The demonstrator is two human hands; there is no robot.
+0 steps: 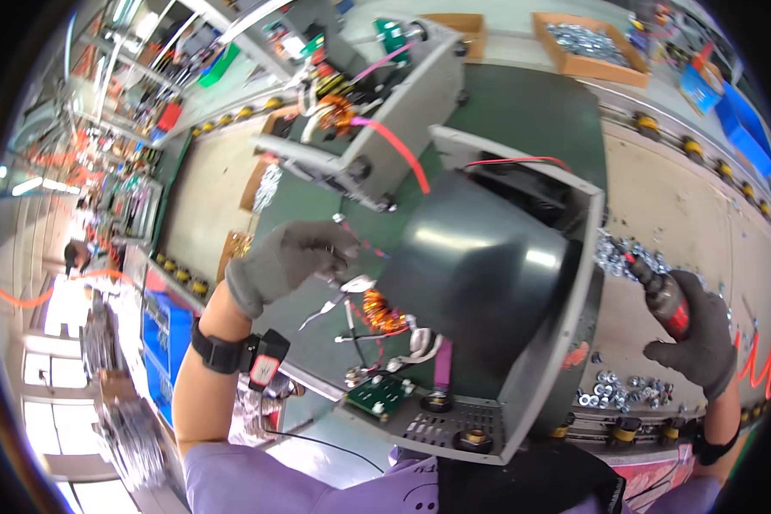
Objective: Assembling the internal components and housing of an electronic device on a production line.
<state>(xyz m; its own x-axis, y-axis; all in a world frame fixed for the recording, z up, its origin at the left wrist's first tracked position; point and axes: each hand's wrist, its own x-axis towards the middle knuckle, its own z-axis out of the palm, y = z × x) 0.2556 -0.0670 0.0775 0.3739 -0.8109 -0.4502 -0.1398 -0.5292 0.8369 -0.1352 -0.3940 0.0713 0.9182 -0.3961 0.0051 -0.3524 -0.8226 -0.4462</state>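
In front of me a grey metal housing (550, 360) stands open on a dark green board. A curved black sheet (480, 257) bulges out of it. My left hand (295, 261), in a grey glove, is raised left of the sheet, fingers curled together; what they hold, if anything, I cannot make out. Just below them are white-ended wires (351, 287), a copper coil (382, 313) and a green circuit board (379, 396). My gloved right hand (702, 334) grips a red and black power screwdriver (666, 304) at the right, above loose screws, away from the housing.
A second open housing (403, 111) with coils and wires stands beyond. Loose screws and nuts (621, 392) lie on the right. A cardboard box of fasteners (587, 43) and a blue bin (744, 128) are at the far right. Rollers (647, 127) edge the line.
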